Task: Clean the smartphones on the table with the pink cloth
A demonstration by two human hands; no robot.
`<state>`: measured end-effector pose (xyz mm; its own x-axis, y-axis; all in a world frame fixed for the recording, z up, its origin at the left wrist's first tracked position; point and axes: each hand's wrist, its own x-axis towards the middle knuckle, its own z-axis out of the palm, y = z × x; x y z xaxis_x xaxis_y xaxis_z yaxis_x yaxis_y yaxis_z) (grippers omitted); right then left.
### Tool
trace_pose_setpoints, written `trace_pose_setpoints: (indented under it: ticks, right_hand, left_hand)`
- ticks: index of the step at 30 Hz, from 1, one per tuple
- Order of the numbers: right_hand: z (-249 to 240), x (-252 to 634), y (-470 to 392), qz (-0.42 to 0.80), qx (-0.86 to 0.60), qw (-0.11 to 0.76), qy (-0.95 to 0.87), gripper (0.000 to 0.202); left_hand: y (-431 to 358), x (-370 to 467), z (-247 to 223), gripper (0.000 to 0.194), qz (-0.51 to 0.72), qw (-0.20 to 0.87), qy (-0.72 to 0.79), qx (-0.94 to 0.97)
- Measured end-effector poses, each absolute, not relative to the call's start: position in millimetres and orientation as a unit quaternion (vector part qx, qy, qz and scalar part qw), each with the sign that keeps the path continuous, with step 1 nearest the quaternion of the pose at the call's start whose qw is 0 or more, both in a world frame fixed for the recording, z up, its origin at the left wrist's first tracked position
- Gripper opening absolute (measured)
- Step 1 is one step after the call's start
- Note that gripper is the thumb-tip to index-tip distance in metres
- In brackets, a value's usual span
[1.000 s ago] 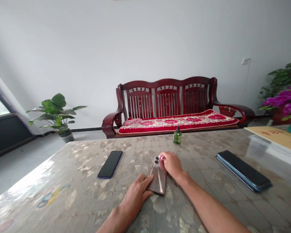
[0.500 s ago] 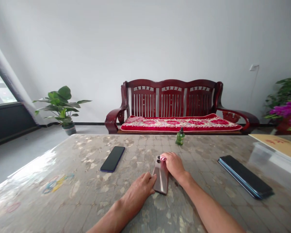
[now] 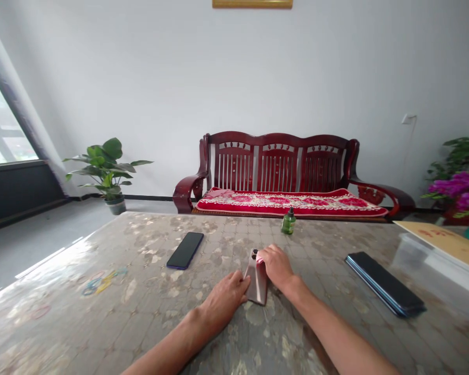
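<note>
A pinkish smartphone (image 3: 257, 287) lies back up on the table, its camera lenses at the far end. My left hand (image 3: 227, 292) grips the phone's left edge, thumb and fingers closed there. A small pink cloth (image 3: 260, 258) is bunched under the fingers of my right hand (image 3: 275, 266), which presses it on the phone's back beside the lenses. Most of the cloth is hidden by the hand. Beyond them stands a small green bottle (image 3: 288, 222) with a dark cap.
A dark phone (image 3: 185, 250) lies to the left, with several coloured rubber bands (image 3: 101, 283) nearer the edge. On the right are stacked phones (image 3: 383, 284) and a clear plastic box (image 3: 433, 265) under a tan sheet (image 3: 440, 240). A wooden bench (image 3: 279, 143) stands behind the table (image 3: 148, 323).
My right hand and the cloth have shifted slightly down along the phone's back, beside the lenses. My left hand keeps its hold. The camera view has tilted up a little.
</note>
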<state>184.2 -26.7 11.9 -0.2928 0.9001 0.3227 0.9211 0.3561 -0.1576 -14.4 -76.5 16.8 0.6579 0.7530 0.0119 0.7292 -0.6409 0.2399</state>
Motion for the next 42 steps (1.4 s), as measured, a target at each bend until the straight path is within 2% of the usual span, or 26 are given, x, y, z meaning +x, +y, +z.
trace_pose_setpoints:
  ticks: [6, 12, 21, 27, 42]
  right_hand:
    - [9.1, 179.6, -62.3, -0.062, -0.531, 0.163, -0.829, 0.024]
    - [0.7, 186.4, -61.2, -0.061, -0.549, 0.217, -0.805, 0.022]
    - [-10.0, 195.2, -52.5, -0.038, -0.54, 0.258, -0.8, 0.034]
    - [-11.2, 194.4, -55.0, -0.046, -0.528, 0.275, -0.802, 0.032]
    - [-12.5, 194.4, -54.6, -0.021, -0.517, 0.304, -0.8, 0.037]
  left_hand:
    - [-79.1, -10.0, 18.7, 0.016, 0.056, 0.068, 0.422, 0.903]
    - [-83.9, -3.5, 25.4, 0.02, 0.059, 0.043, 0.425, 0.902]
    - [-81.1, -5.2, 15.3, 0.021, 0.07, 0.056, 0.43, 0.898]
    - [-82.1, -6.7, 10.0, 0.019, 0.109, 0.073, 0.425, 0.896]
    - [-82.9, -5.9, 2.9, 0.027, 0.138, 0.081, 0.396, 0.904]
